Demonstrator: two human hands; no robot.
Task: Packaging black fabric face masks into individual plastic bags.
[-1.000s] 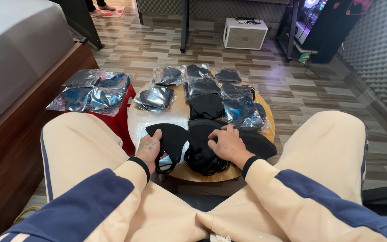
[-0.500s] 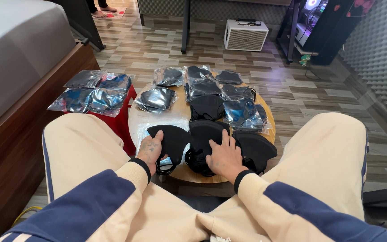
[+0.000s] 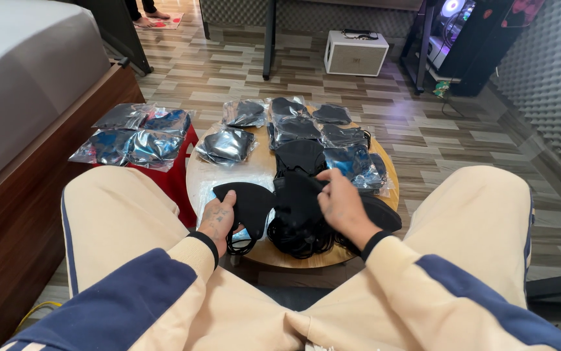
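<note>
I sit with my knees on either side of a small round wooden table (image 3: 371,250). My left hand (image 3: 219,218) grips the lower edge of a flat black face mask (image 3: 249,203) lying at the table's front left. My right hand (image 3: 340,203) reaches over a heap of loose black masks (image 3: 299,224) and pinches the top one near its upper edge. Black ear loops spill from the heap toward the table's front rim.
Several clear plastic bags holding dark masks (image 3: 232,144) cover the table's far half. More bagged masks (image 3: 139,138) lie on a red stool (image 3: 178,185) to the left. A bed (image 3: 20,97) runs along the left; a white box (image 3: 356,53) stands on the floor beyond.
My right hand has lifted from the right side of the heap and moved up to pinch the top mask. My left hand stays on the flat mask.
</note>
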